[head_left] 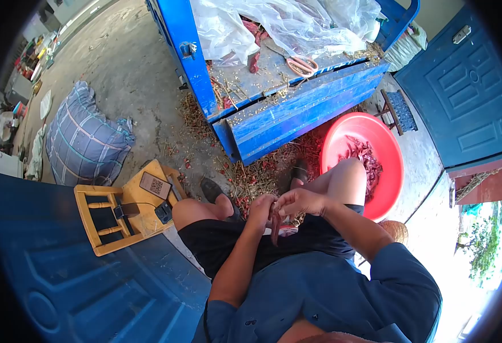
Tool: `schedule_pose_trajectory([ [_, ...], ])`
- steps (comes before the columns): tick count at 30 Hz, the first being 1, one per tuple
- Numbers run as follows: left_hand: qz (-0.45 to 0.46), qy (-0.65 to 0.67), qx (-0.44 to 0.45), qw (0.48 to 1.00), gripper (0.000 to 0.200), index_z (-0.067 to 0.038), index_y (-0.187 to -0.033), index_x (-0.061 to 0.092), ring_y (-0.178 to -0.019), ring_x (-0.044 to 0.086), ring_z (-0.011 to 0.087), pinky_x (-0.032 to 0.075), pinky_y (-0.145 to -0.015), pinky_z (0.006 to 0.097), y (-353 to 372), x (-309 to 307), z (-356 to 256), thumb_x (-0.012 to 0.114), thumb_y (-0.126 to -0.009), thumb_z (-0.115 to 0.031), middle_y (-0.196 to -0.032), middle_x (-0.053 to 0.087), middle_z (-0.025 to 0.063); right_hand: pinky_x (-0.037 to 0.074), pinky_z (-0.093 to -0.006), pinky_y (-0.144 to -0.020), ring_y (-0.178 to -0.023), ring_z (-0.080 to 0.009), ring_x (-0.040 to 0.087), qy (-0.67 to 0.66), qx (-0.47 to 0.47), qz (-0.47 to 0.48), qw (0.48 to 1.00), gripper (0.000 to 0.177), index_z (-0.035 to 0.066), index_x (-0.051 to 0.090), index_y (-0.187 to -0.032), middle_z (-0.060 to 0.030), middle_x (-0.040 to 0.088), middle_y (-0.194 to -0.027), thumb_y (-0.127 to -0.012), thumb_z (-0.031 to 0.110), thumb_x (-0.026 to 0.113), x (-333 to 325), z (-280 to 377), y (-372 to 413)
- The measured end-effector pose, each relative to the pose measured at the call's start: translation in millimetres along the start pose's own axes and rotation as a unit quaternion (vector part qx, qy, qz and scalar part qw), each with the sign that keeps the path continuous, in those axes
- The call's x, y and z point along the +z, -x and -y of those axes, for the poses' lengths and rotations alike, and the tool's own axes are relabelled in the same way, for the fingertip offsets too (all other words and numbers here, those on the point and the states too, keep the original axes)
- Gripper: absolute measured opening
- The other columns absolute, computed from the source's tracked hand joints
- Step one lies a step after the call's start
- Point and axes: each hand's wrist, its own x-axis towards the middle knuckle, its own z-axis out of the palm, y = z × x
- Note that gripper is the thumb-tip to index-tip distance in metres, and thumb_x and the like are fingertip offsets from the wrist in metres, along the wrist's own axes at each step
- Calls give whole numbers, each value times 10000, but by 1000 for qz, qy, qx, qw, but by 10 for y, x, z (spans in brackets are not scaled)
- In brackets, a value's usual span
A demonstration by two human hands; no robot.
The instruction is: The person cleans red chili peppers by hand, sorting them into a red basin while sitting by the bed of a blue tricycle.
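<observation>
Concrete ground (125, 68) runs out grey and open toward the upper left, but close in it is crowded. A blue cart (296, 114) stands in front of the seated person with its side flap dropped. A heap of clear plastic sheeting (285, 23) lies on its bed with red chilies showing through, and a pair of orange-handled scissors (301, 66) lies beside it. Stems and stray red pieces (251, 177) litter the ground under the cart's edge, right up to the person's sandalled feet.

Just beside the right knee sits a red basin (391, 146), partly filled with a loose pile of dried chilies (365, 160) on the side nearest the leg. A small blue-topped stool (400, 110) stands between the basin and a blue door (462, 86).

Over the lap, the left hand (260, 210) and the right hand (302, 201) meet. Both sets of fingers are curled in narrow around the top of one dried red chili (275, 226), which hangs down between them against the dark shorts.

On the left, a wooden stool (142, 220) touches the knee, carrying a phone (155, 184) near its far edge. Beyond it slumps a checked sack (85, 143), tied shut. A blue moulded panel (91, 274) closes that side, so free room lies mostly past the sack.
</observation>
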Motion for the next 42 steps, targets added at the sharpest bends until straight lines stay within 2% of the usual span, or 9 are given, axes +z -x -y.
schedule_pose_trajectory([
  [5, 9, 15, 48, 999, 221, -3, -919, 663, -766, 615, 138, 490, -681, 273, 121, -34, -184, 492, -934, -142, -845, 652, 75, 507, -267, -809, -912, -128, 654, 0, -98, -31, 995, 184, 38, 696, -1065, -28, 702, -986, -884, 72, 709, 364, -195, -153],
  [7, -59, 34, 42, 997, 231, 0, -919, 659, -749, 609, 140, 485, -670, 275, 83, -115, -80, 480, -937, -146, -824, 648, 69, 504, -314, -846, -914, -182, 670, 202, -304, -92, 927, 166, 49, 711, -998, -60, 708, -982, -832, 52, 720, 411, -229, -236],
  [9, -55, 27, 20, 998, 237, -4, -941, 657, -792, 614, 145, 490, -708, 287, 68, -169, -22, 466, -947, -144, -861, 652, 75, 474, -351, -924, -1023, -238, 646, 226, -288, -111, 924, 154, 31, 703, -951, -92, 696, -1034, -804, 58, 736, 461, -262, -259],
  [11, -71, 46, 27, 996, 237, -8, -957, 653, -818, 608, 140, 487, -726, 290, 67, -90, -2, 461, -953, -146, -897, 647, 71, 475, -398, -929, -1016, -298, 645, 365, -352, -261, 821, 192, 52, 713, -942, -111, 695, -1025, -764, 112, 756, 488, -431, -346],
  [19, -64, 26, 0, 998, 265, -24, -1051, 674, -655, 549, 97, 432, -558, 247, 87, -45, 33, 479, -973, -186, -825, 619, 17, 492, -405, -879, -995, -302, 632, 264, -250, -468, 806, 214, 85, 749, -900, -118, 686, -972, -714, 189, 760, 504, -774, -623],
  [23, -48, 12, -9, 999, 263, -47, -1062, 678, -630, 524, 77, 402, -532, 233, -14, -151, 202, 494, -979, -217, -784, 605, -5, 497, -365, -851, -1009, -218, 637, 163, -155, -441, 869, 212, 68, 748, -946, -76, 700, -985, -768, 184, 754, 411, -904, -660],
  [25, -1, 25, -35, 999, 225, -50, -1069, 650, -740, 612, 126, 506, -623, 282, -27, -167, 171, 500, -988, -196, -905, 654, 39, 503, -287, -818, -963, -136, 633, -163, -105, -316, 929, 234, 54, 706, -1053, -37, 684, -1033, -882, 212, 721, 353, -926, -665],
  [29, -14, 19, -49, 999, 221, -63, -1048, 640, -676, 603, 124, 488, -570, 280, 45, -80, 85, 495, -993, -221, -858, 657, 40, 497, -271, -777, -890, -107, 614, -270, -96, -282, 915, 264, 61, 696, -1138, -22, 676, -991, -918, 204, 672, 316, -850, -581],
  [42, -17, 24, -91, 995, 190, -80, -1003, 624, -627, 565, 96, 451, -552, 237, -123, -202, 393, 498, -993, -222, -771, 605, 2, 482, -305, -818, -917, -114, 607, -142, -11, -241, 960, 257, 58, 698, -1140, 1, 676, -1037, -938, 214, 663, 147, -884, -754],
])
